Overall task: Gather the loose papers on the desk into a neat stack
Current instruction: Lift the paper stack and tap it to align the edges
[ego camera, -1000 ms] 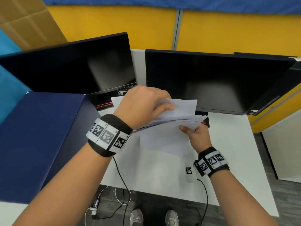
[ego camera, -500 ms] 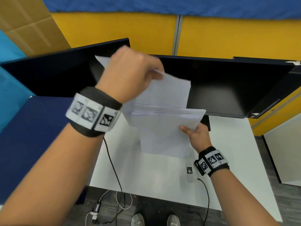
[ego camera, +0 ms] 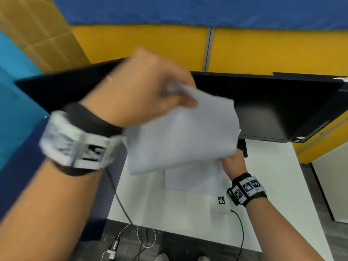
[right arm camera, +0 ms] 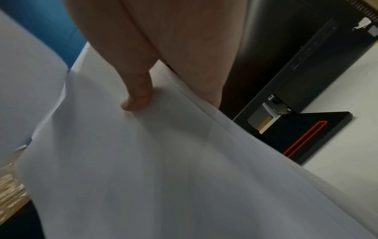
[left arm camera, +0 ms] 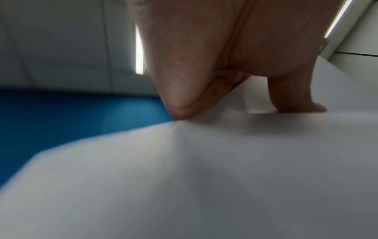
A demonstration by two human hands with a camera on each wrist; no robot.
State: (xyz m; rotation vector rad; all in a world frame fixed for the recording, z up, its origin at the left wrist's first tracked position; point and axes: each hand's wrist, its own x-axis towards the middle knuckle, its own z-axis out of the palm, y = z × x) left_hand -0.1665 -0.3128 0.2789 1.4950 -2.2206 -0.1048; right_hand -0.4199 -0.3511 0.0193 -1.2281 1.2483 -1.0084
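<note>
My left hand [ego camera: 150,91] is raised above the white desk [ego camera: 178,213] and pinches the top corner of a white sheet [ego camera: 184,132], which hangs down, blurred. In the left wrist view the thumb and fingers [left arm camera: 180,97] clamp that sheet [left arm camera: 204,177]. Lower right, my right hand [ego camera: 233,162] grips the right edge of a stack of white papers [ego camera: 194,179], mostly covered by the lifted sheet. The right wrist view shows the thumb [right arm camera: 139,97] pressing on top of the stack [right arm camera: 163,161], fingers underneath.
Two black monitors [ego camera: 263,102] stand at the back of the desk, one with a black base [right arm camera: 306,137] with a red stripe. A blue cabinet [ego camera: 18,176] stands at the left. A small white tagged device [ego camera: 222,202] with a cable lies near my right wrist.
My left hand has lifted one sheet up off the bundle and swung it over the stack held by my right hand. The right hand has barely moved.
</note>
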